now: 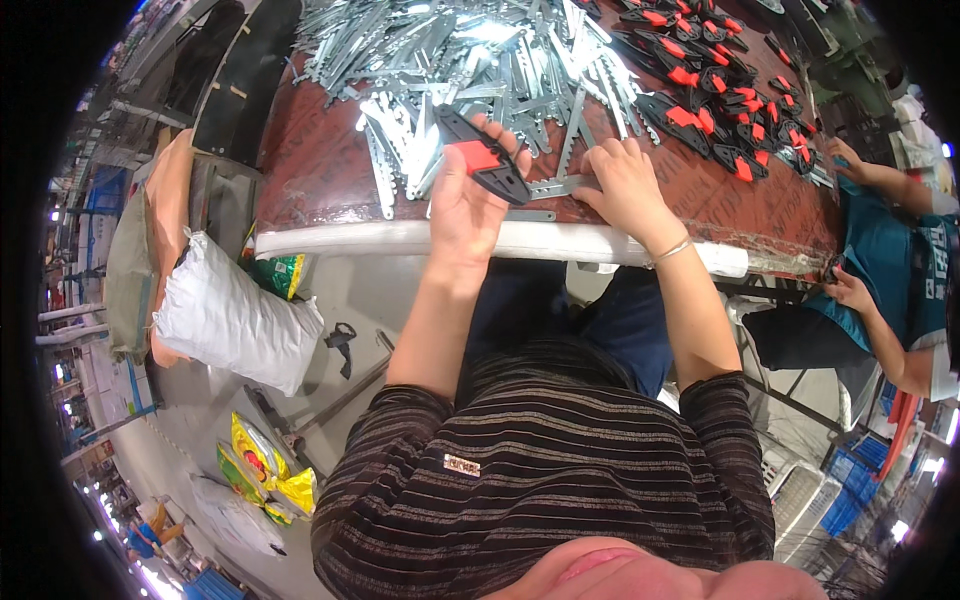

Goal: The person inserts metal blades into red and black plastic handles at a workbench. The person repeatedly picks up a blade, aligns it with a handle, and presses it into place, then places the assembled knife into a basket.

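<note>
Nearest the wearer, the left hand (462, 205) is closed around a black clamp handle (483, 157) with a red trigger, held just above the table (320, 180) at its padded white edge. Beside it, the right hand (628, 185) rests flat, fingers spread and gripping nothing, its fingertips pressing a toothed metal bar (560, 186) against the tabletop. Farther back lie a heap of bars (450, 60) and a spread of black-and-red handles (715, 100); at the right, a co-worker's hand (843, 152) touches the table.

Shiny metal, matt plastic
Bare toothed steel strips (470, 60) gleam on the glossy reddish-brown table (320, 170); the black-and-red plastic handle piece (483, 156) looks matt.
</note>
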{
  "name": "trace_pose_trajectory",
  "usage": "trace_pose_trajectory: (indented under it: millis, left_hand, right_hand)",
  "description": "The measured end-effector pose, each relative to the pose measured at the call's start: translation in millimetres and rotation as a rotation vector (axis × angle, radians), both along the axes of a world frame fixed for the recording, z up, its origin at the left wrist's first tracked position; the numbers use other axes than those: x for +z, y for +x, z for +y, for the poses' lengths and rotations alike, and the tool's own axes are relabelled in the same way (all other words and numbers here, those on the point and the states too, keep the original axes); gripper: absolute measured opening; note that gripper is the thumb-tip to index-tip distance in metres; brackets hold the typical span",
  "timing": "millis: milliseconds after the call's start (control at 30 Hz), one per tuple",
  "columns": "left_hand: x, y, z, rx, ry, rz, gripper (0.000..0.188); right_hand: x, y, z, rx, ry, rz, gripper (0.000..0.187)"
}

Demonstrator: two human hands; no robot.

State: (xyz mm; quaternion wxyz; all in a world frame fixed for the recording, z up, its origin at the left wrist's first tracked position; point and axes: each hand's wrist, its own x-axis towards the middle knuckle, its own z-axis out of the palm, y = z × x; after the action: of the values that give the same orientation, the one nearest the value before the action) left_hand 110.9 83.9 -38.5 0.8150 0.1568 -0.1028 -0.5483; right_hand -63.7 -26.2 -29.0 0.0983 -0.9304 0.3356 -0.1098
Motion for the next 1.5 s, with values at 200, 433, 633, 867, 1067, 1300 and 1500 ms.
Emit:
trace_pose_trajectory:
  millis: [200,433,633,867,1067,1300,1500]
  left_hand:
    - [2.2,-6.9,-5.3,-0.113,-0.108,0.177,0.042]
    - [-4.2,-0.2,-10.9,-0.172,-0.175,0.386,0.041]
    - [-3.3,-17.8,-25.1,-0.222,-0.184,0.474,0.042]
    - [3.9,-23.8,-25.7,-0.219,-0.191,0.422,0.040]
    - [13.4,-44.0,-24.8,-0.190,-0.158,0.097,0.042]
    - [11.9,-61.4,-30.1,-0.241,-0.094,-0.006,0.045]
    - [3.8,-84.7,-33.0,-0.303,-0.112,-0.003,0.045]
  right_hand:
    - [1.7,0.4,-5.1,0.100,0.155,0.043,0.017]
    - [18.0,-40.2,59.6,-0.152,0.551,-0.696,0.017]
    - [35.1,-59.8,103.8,-0.175,1.253,-1.018,0.027]
    - [34.3,-69.4,110.9,-0.225,1.266,-1.077,0.025]
    - [33.5,-73.2,110.7,-0.288,1.336,-1.131,0.024]
    - [22.0,-54.3,118.9,-0.287,1.328,-1.289,0.016]
    - [17.5,-48.6,102.3,-0.271,1.348,-1.331,0.014]
